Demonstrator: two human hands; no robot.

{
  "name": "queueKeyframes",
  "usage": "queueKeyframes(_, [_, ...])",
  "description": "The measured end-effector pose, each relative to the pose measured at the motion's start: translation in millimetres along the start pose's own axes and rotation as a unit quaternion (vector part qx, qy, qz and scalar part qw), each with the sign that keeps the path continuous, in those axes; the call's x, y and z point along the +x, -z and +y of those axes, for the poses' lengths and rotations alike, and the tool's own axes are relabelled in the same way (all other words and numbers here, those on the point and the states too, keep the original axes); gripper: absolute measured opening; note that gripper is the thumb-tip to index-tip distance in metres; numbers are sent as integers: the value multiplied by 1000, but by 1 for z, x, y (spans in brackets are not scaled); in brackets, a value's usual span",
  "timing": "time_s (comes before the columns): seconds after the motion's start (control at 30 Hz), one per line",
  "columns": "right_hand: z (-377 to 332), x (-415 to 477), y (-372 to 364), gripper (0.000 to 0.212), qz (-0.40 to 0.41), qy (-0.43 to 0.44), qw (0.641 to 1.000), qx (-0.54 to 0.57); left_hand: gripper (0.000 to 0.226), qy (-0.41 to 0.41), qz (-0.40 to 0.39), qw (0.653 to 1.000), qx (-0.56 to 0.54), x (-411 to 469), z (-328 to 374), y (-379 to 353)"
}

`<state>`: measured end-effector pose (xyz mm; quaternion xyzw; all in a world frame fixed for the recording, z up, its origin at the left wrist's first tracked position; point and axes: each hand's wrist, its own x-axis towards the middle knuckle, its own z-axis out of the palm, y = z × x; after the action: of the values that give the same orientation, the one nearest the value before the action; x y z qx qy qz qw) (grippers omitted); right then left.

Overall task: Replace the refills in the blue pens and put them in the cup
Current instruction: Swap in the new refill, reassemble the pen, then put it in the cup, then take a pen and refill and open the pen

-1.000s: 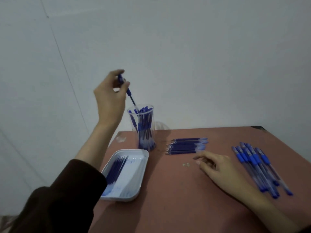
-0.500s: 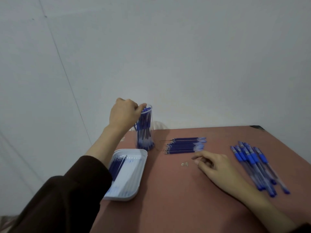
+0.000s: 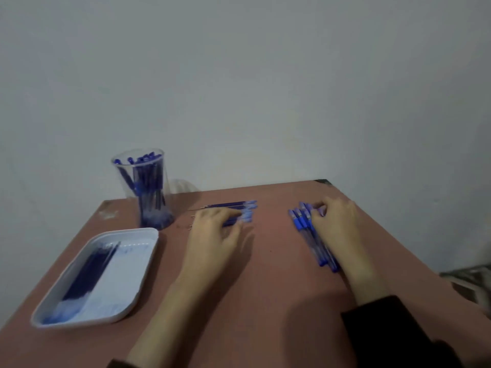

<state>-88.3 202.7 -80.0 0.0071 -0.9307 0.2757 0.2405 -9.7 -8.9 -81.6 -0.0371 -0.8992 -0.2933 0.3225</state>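
Reddish-brown table (image 3: pixel 252 309) fills the lower part of the view, with a pale bare wall behind it. Nearest, at the left, stands a white tray (image 3: pixel 122 282) that holds a small bundle of dark refills (image 3: pixel 90 272), probably the old ones taken out of pens. Further in, the left hand (image 3: pixel 212 232) lies over a neat row of new refills (image 3: pixel 248 208) in the middle of the table. Its fingers are lightly bent and blurred, so it cannot be told if they already pinch one refill or only touch the row. The right hand (image 3: pixel 337 224) rests on the group of blue pens (image 3: pixel 301 221) at the right side, fingers curled over their upper ends. Whether it has hold of one pen is also not clear. At the far left, near the wall, the clear cup (image 3: pixel 125 187) stands upright and is quite full of finished pens (image 3: pixel 148 181). By this, a large part of the work seems done, but several pens on the table are not yet refilled and many new refills remain. The step in hand is probably the taking of the next pen and refill.
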Motion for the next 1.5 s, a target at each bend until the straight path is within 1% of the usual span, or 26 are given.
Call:
queueKeyframes(0.1, [12, 1, 12, 28, -10, -63, 997, -47, 25, 9, -6, 1000, -18, -9, -1, -12])
queueKeyframes(0.2, [17, 1, 16, 20, -60, -113, 988, -91, 31, 9, 1, 1000, -20, -9, -3, -10])
queueKeyframes(0.27, [16, 2, 15, 14, -85, -127, 983, -104, 32, 12, -3, 1000, -17, -8, -4, -8])
queueKeyframes(0.3, [14, 2, 15, 15, -88, -131, 982, -107, 32, 12, -5, 1000, -17, -9, -5, -7])
queueKeyframes(0.4, [12, 4, 16, 26, -69, -134, 983, -103, 29, 15, 5, 999, -32, -10, -4, -4])
queueKeyframes(0.47, [12, 4, 17, 36, -36, -129, 987, -89, 19, 30, 14, 998, -45, -10, -4, -2])
queueKeyframes(0.5, [11, 4, 19, 38, -9, -119, 990, -72, 18, 41, 16, 998, -52, -9, -4, -1])
queueKeyframes(0.53, [9, 3, 19, 34, 22, -102, 994, -39, 19, 54, 17, 997, -60, -9, -5, 0])
queueKeyframes(0.57, [5, 1, 19, 24, 46, -72, 996, 9, 19, 67, 20, 995, -69, -9, -7, 1])
queueKeyframes(0.6, [-2, -1, 18, 13, 53, -37, 996, 69, 19, 79, 28, 993, -78, -8, -9, 2])
queueKeyframes(0.63, [-9, -4, 17, 5, 36, 2, 991, 127, 20, 90, 35, 991, -89, -8, -11, 4])
queueKeyframes(0.7, [-25, -13, 10, 9, -40, 79, 976, 201, 22, 117, 37, 985, -117, -7, -16, 8])
queueKeyframes(0.73, [-31, -19, 6, 8, -77, 118, 969, 201, 23, 129, 33, 982, -135, -8, -18, 10])
queueKeyframes(0.77, [-36, -24, 1, 11, -102, 162, 966, 177, 24, 136, 29, 979, -152, -9, -19, 12])
queueKeyframes(0.83, [-41, -32, -7, 21, -127, 232, 956, 122, 23, 144, 23, 974, -172, -11, -19, 16])
queueKeyframes(0.93, [-47, -39, -15, 19, -152, 277, 941, 123, 21, 143, 0, 974, -174, -14, -18, 19])
queueKeyframes(1.0, [-51, -43, -19, 17, -164, 292, 935, 116, 19, 142, -35, 974, -174, -14, -18, 18])
queueKeyframes(1.1, [-56, -48, -18, 23, -163, 296, 936, 96, 18, 123, -83, 973, -176, -15, -17, 17])
queueKeyframes(1.17, [-58, -51, -14, 27, -168, 288, 938, 94, 15, 105, -99, 975, -171, -15, -16, 16])
queueKeyframes(1.33, [-61, -53, -12, 31, -148, 277, 947, 61, 13, 109, -83, 967, -213, -13, -19, 18])
queueKeyframes(1.43, [-59, -51, -15, 35, -148, 275, 950, 29, 12, 127, -69, 968, -203, -13, -21, 18])
queueKeyframes(1.5, [-55, -47, -18, 30, -143, 255, 956, 18, 11, 157, -50, 968, -190, -13, -23, 18])
